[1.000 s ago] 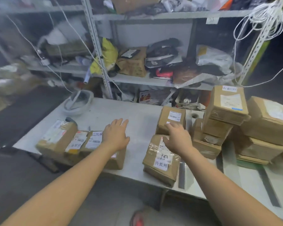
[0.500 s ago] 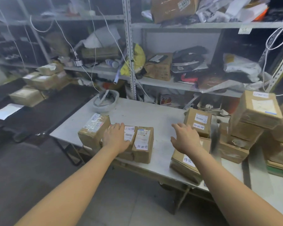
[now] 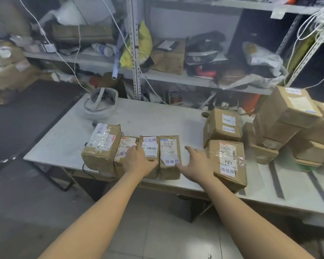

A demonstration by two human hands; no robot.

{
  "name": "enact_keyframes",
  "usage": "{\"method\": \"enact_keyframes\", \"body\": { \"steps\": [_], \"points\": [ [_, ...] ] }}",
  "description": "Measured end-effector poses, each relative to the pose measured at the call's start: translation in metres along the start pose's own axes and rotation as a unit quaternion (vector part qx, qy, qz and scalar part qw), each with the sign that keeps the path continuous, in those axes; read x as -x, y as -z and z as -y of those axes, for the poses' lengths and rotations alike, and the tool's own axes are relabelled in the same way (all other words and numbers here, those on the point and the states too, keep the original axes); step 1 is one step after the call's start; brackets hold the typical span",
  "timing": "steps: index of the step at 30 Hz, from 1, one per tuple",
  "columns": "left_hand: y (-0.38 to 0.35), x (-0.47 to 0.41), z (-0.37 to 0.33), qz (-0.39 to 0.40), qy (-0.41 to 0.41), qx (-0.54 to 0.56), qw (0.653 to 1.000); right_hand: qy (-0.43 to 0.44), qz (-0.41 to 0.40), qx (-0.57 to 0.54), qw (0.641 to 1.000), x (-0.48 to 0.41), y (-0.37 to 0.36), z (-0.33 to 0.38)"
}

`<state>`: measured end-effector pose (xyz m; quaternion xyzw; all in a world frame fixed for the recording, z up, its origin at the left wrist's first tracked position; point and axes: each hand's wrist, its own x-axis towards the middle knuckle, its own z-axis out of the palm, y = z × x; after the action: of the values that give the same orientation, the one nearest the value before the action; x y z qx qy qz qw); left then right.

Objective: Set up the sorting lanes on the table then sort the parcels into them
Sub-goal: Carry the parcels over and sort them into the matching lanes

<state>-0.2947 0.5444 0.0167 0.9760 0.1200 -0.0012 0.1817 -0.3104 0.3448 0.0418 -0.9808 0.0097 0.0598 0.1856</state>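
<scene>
Four brown cardboard parcels stood side by side in a tight row (image 3: 131, 154) near the front edge of the grey table (image 3: 157, 116). My left hand (image 3: 138, 161) lay flat and open on top of the two middle ones, gripping nothing. My right hand (image 3: 196, 161) was open too, its thumb touching the near corner of the rightmost parcel (image 3: 169, 156). To do this well, I judged I should separate the row by label, sliding each box rather than lifting it, as the labels were mixed. The leftmost parcel (image 3: 101, 144) and the third (image 3: 149, 146) read 已完成; the rightmost read 异常件. Just beside my right hand, a taped parcel (image 3: 227, 163) read 待处理, as did the one behind it (image 3: 225, 124). More boxes were stacked at the far right (image 3: 288, 118).
</scene>
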Motion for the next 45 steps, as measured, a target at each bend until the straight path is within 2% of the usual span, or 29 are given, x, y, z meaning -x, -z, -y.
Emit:
{"method": "enact_keyframes", "body": {
  "steps": [4, 9, 17, 25, 34, 39, 45],
  "points": [
    [-0.019, -0.008, -0.003, -0.015, 0.011, 0.046, 0.999, -0.044, 0.017, -0.076, 0.996, -0.004, -0.034, 0.013],
    [-0.032, -0.02, -0.005, -0.04, 0.071, 0.073, 0.994, -0.095, 0.026, -0.159, 0.982, -0.016, -0.072, 0.022],
    [-0.04, -0.033, -0.008, -0.045, 0.085, 0.052, 0.994, -0.141, -0.028, -0.152, 0.978, -0.029, -0.091, 0.026],
    [-0.04, -0.027, -0.014, -0.053, 0.109, 0.115, 0.986, -0.164, -0.09, -0.205, 0.961, -0.026, -0.083, 0.015],
    [-0.008, -0.018, -0.042, -0.114, 0.031, 0.238, 0.964, -0.14, -0.169, -0.232, 0.948, -0.02, -0.026, -0.002],
    [0.012, -0.003, -0.082, -0.136, -0.022, 0.289, 0.947, -0.136, -0.227, -0.281, 0.923, 0.007, 0.013, -0.032],
    [0.008, 0.035, -0.149, -0.121, -0.102, 0.342, 0.926, -0.15, -0.304, -0.282, 0.898, 0.05, 0.062, -0.088]
  ]
}}
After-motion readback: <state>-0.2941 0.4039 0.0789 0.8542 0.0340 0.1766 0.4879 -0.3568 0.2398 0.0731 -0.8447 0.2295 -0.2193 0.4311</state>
